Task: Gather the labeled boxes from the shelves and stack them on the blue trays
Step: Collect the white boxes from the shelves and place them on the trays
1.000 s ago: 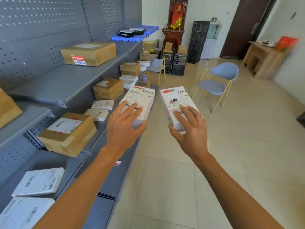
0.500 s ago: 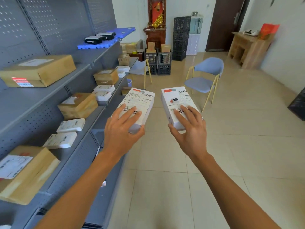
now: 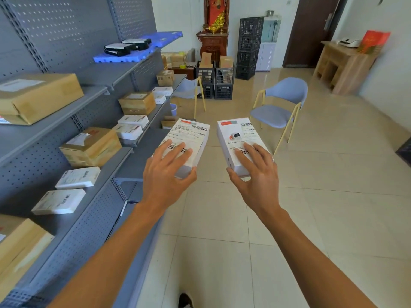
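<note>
Two labeled boxes carried beside the shelves.
We see the left hand point(image 3: 165, 174) gripping one white box point(image 3: 189, 141), the right hand point(image 3: 258, 176) gripping another point(image 3: 238, 138); blue tray point(image 3: 133, 55) lies ahead.

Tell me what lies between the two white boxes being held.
Nothing: the head view shows only bare floor tile behind the gap separating left box from right box.

Open tiled floor point(image 3: 333, 196) stretches from 12 to 3 o'clock, clear to pass. Grey shelves point(image 3: 66, 121) crowded with boxes wall off the 9 o'clock side. A blue chair point(image 3: 278, 107) stands at 1 o'clock; black crates point(image 3: 222, 83) block the aisle's far end at 12 o'clock.
</note>
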Motion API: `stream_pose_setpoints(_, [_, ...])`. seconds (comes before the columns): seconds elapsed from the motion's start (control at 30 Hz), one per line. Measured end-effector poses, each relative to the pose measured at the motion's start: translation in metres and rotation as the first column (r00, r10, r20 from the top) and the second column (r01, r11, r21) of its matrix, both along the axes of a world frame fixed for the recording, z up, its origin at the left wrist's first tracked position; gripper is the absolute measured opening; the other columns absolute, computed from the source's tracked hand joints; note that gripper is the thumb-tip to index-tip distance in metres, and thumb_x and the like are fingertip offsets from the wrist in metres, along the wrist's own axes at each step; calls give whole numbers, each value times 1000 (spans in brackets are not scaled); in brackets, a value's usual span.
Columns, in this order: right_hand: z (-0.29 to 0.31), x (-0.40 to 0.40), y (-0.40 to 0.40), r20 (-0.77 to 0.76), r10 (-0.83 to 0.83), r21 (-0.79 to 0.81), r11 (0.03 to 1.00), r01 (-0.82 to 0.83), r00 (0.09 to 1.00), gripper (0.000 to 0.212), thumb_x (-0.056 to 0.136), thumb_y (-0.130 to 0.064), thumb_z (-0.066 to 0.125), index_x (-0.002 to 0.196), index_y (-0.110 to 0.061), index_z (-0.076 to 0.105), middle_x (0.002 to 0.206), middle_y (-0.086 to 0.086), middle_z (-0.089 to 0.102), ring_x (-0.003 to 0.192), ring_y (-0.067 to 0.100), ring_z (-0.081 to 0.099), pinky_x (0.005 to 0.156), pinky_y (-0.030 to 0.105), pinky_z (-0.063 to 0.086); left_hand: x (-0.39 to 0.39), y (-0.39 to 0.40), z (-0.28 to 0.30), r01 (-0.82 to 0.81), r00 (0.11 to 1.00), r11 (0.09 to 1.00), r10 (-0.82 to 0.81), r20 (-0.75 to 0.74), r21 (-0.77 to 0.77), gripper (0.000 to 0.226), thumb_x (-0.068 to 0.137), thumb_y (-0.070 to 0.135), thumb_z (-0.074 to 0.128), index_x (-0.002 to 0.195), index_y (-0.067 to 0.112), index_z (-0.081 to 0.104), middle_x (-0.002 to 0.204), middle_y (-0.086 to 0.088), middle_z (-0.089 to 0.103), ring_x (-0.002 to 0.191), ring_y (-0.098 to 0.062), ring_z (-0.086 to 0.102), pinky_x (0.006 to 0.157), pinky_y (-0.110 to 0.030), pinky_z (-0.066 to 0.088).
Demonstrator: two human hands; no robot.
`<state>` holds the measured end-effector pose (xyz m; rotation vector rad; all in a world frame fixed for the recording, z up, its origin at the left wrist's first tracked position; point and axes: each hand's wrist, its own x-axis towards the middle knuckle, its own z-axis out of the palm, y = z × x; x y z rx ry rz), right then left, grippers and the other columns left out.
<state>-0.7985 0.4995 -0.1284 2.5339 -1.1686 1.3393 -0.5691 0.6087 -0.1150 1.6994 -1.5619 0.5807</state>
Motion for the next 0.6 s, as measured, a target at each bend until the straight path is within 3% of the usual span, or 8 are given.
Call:
stream_pose_setpoints(0.3, [0, 62, -84, -51, 14, -22, 1000, -15, 999, 47, 89, -44, 70, 129, -21, 65, 146, 2, 53, 137, 28, 43, 90, 51, 47, 69, -84, -11, 17, 1000, 998, -17, -9, -59, 42, 87, 41, 68, 119, 15, 73, 133, -5, 66, 133, -32, 53, 89, -56, 54])
stream_pose_setpoints(0.6, [10, 157, -169, -66, 10, -35, 999, -12, 998, 45, 90, -44, 69, 128, -21, 66, 144, 2, 54, 136, 29, 45, 95, 52, 46, 173, -170, 3, -14, 999, 997, 11, -34, -79, 44, 88, 43, 67, 122, 16, 72, 135, -3, 65, 135, -29, 50, 96, -55, 52])
